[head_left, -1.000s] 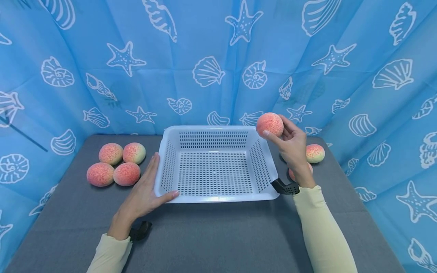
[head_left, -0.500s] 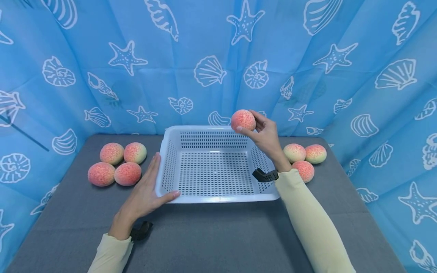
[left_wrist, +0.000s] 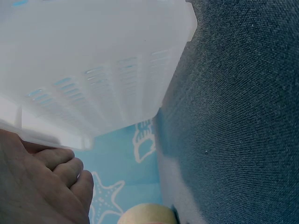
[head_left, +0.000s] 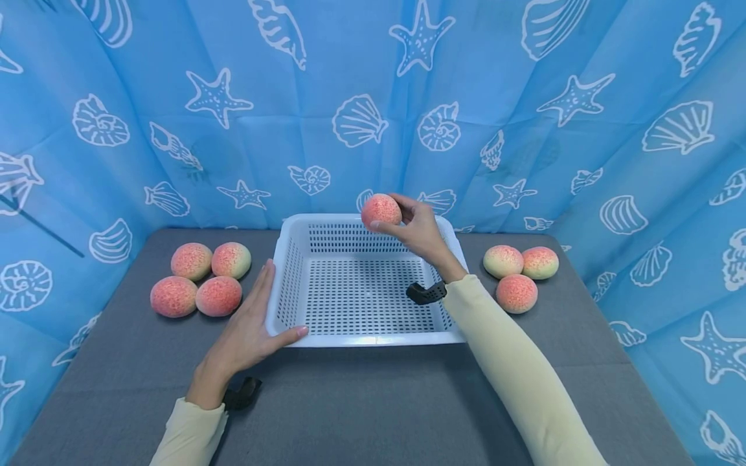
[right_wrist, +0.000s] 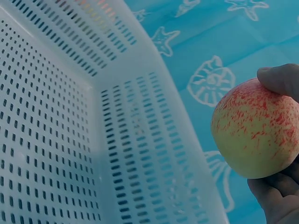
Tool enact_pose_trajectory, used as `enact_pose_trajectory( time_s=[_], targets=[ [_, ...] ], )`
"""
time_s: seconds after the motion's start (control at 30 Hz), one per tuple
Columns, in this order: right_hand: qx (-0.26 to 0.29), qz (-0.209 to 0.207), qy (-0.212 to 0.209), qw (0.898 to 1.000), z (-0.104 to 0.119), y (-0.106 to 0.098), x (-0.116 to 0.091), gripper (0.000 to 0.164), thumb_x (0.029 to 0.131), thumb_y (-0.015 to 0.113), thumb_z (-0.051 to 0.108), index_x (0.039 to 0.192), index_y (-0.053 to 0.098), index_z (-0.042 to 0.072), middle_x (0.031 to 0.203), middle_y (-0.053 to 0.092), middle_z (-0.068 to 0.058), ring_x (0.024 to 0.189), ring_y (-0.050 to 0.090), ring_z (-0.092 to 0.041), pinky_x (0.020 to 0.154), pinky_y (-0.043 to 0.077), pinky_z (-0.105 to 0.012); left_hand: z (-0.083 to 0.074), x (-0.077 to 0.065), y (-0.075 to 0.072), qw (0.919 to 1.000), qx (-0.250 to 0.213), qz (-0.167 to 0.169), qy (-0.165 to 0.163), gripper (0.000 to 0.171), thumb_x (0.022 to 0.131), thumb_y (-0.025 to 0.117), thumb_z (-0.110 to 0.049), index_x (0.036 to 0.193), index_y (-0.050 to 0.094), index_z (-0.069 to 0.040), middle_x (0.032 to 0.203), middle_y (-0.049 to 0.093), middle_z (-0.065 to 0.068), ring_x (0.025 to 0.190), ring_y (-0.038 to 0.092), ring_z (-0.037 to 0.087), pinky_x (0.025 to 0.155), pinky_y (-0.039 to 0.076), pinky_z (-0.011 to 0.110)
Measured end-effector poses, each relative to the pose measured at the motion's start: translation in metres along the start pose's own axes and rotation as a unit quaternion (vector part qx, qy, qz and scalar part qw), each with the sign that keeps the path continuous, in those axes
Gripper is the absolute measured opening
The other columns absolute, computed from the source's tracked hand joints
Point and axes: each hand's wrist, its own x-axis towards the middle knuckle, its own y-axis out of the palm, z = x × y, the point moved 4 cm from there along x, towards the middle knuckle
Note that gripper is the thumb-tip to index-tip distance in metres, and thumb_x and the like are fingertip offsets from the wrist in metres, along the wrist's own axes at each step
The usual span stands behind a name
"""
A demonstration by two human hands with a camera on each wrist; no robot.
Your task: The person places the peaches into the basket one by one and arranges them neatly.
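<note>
A white perforated plastic basket (head_left: 367, 339) stands in the middle of the table. My left hand (head_left: 241, 336) lies against its front left corner, fingers stretched along the outer side and thumb over the front rim. In the left wrist view the fingers (left_wrist: 70, 170) show beside the basket's wall (left_wrist: 117, 84). My right hand (head_left: 422, 230) grips a peach (head_left: 381, 211) between thumb and fingers, above the basket's back rim. The right wrist view shows the yellow and red side of that peach (right_wrist: 252, 133), beyond the rim. No fruit lies inside the basket.
Several peaches (head_left: 217, 296) sit grouped left of the basket, close to my left hand. Three more peaches (head_left: 516, 294) lie to its right, near my right forearm. A blue curtain with shell prints (head_left: 358, 123) hangs behind the grey table (head_left: 361, 408).
My right hand has carried the peach leftward from the basket's right edge to over its back rim, uncovering the right-hand peaches. The left hand stays at the basket's corner.
</note>
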Motion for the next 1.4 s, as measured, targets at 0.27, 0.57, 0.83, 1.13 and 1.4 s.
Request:
enact_pose_trajectory(
  time_s=[0.27, 0.57, 0.83, 1.13, 1.4],
  targets=[
    [0.014, 0.049, 0.032, 0.998, -0.007, 0.026, 0.008, 0.066, 0.088, 0.08, 0.011, 0.146, 0.052, 0.0, 0.138, 0.059, -0.014, 0.122, 0.061, -0.024, 0.097, 0.053, -0.037, 0.0, 0.001, 0.0, 1.0, -0.002, 0.007, -0.005, 0.129, 0.079, 0.08, -0.06, 0.161, -0.015, -0.028, 0.17, -0.009, 0.002, 0.155, -0.001, 0.033, 0.114, 0.017, 0.07],
    [0.04, 0.076, 0.043, 0.995, -0.014, 0.052, 0.016, 0.062, 0.088, 0.081, 0.01, 0.144, 0.055, 0.002, 0.132, 0.065, -0.013, 0.116, 0.065, -0.023, 0.094, 0.054, -0.036, 0.001, 0.002, 0.001, 0.9999, -0.009, 0.011, -0.008, 0.129, 0.08, 0.081, -0.055, 0.161, -0.016, -0.029, 0.17, -0.008, 0.004, 0.155, -0.002, 0.033, 0.114, 0.016, 0.071],
    [0.05, 0.081, 0.04, 0.995, -0.015, 0.063, 0.017, 0.06, 0.087, 0.081, 0.01, 0.142, 0.058, 0.003, 0.131, 0.066, -0.011, 0.115, 0.066, -0.022, 0.094, 0.054, -0.035, 0.002, 0.002, 0.002, 0.9999, -0.009, 0.011, -0.008, 0.129, 0.08, 0.081, -0.057, 0.161, -0.016, -0.029, 0.17, -0.008, 0.004, 0.155, -0.001, 0.034, 0.113, 0.018, 0.071],
    [0.044, 0.117, 0.038, 0.991, -0.016, 0.08, 0.016, 0.061, 0.086, 0.083, 0.012, 0.141, 0.058, 0.002, 0.127, 0.067, -0.009, 0.11, 0.067, -0.019, 0.092, 0.056, -0.034, 0.002, 0.003, 0.001, 0.9999, -0.006, 0.013, -0.008, 0.129, 0.079, 0.079, -0.062, 0.161, -0.016, -0.029, 0.17, -0.008, 0.003, 0.155, 0.002, 0.037, 0.112, 0.019, 0.072],
    [0.018, 0.173, 0.034, 0.984, -0.021, 0.098, 0.015, 0.062, 0.083, 0.085, 0.013, 0.14, 0.06, 0.006, 0.126, 0.068, -0.006, 0.108, 0.067, -0.019, 0.091, 0.055, -0.032, 0.001, 0.002, 0.001, 0.9998, -0.009, 0.016, -0.01, 0.13, 0.079, 0.08, -0.061, 0.161, -0.015, -0.027, 0.17, -0.008, 0.005, 0.154, 0.003, 0.039, 0.112, 0.019, 0.072]
  ],
)
